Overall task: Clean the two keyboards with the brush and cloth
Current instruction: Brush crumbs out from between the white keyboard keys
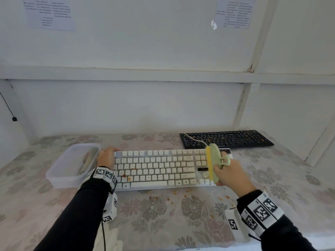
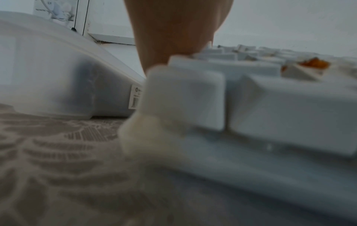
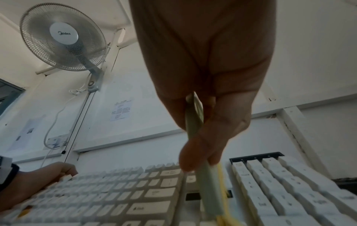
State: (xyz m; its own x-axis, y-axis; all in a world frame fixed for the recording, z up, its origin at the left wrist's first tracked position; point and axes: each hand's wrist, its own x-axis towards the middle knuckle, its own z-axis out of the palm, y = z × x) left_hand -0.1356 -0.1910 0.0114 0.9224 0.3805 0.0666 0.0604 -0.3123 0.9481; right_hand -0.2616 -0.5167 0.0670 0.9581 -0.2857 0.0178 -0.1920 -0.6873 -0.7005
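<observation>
While the brushing of the nearer board is under way, the items stand as follows, left to right.

Clear plastic tub (image 1: pixel 72 165): on the counter (image 1: pixel 163 214), just beside the left hand on its outer side; something pale lies inside, possibly the cloth, though the tub wall blurs it too much to tell.

Left hand (image 1: pixel 107 157): laid on the left end of the white keyboard (image 1: pixel 159 169), fingers bent over its far corner. Judged a steadying hold, so the board does not slide under the strokes; how firmly it grips cannot be told.

White keyboard: lengthwise between the two hands. Orange-brown crumbs (image 1: pixel 126 177) sit on keys near the left hand; more lie scattered on the counter ahead of the board's near edge, below the right hand.

Brush (image 1: pixel 213 163): green back, yellow bristles, stood on edge over the arrow-key gap, bristles facing the left hand. The turn likely serves to sweep debris sideways along the rows.

Right hand (image 1: pixel 229 172): closed around the brush back, a finger through its ring handle.

Black keyboard (image 1: pixel 226 139): beyond the right hand, crumbs on its keys, apparently not yet cleaned.
</observation>
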